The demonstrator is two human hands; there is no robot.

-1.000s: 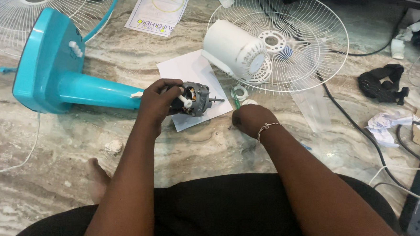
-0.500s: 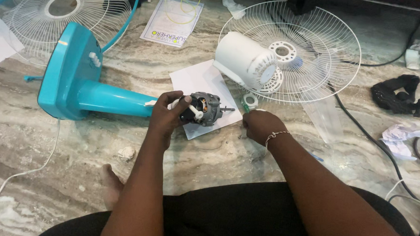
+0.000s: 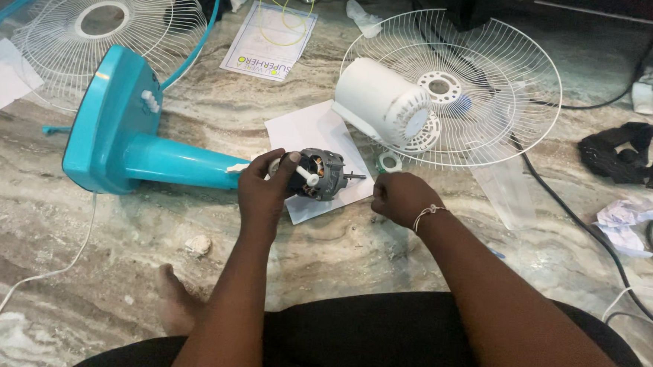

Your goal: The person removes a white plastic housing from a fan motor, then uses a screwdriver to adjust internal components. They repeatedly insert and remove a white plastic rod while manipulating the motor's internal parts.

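Head view, looking down at a marble floor (image 3: 381, 283). The left hand (image 3: 267, 188) is curled around a small grey metal fan motor with copper windings (image 3: 319, 173), holding it on a white sheet of paper (image 3: 307, 130) at the end of a turquoise plastic fan stand (image 3: 128, 139). The right hand (image 3: 400, 198) is loosely closed just beside it; whether it holds anything cannot be told. The motor's long axis lies level, its thin shaft (image 3: 354, 177) pointing right. A firm, steady grip would probably suit this step.

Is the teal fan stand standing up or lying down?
Lying down: the teal fan stand rests on its side on the marble floor, base on edge.
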